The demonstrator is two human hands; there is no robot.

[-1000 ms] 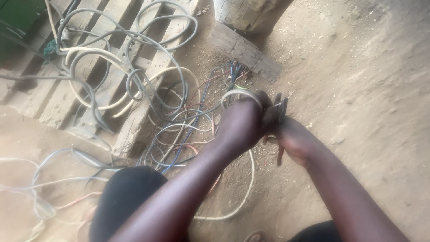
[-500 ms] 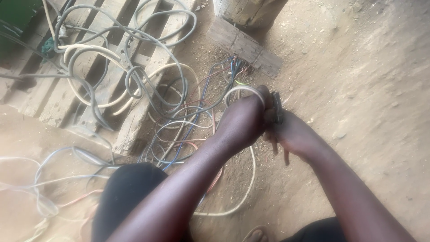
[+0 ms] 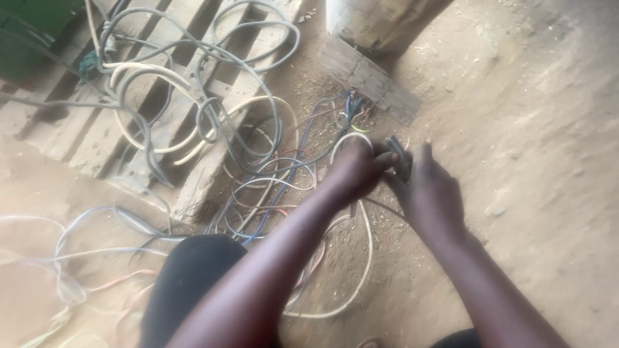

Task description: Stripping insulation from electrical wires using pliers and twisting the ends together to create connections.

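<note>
Between the fingers: left hand [image 3: 358, 171] now pinches the dark cable end [image 3: 394, 154], right hand [image 3: 431, 193] has slid back, fingers loosely curled beside it. White cable [image 3: 364, 258] loops below; pallet [image 3: 213, 161] left.

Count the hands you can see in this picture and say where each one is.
2. The left hand is at centre, closed around a grey cable. The right hand is just beside it, touching the same cable. Nothing suggests more hands out of view.
</note>
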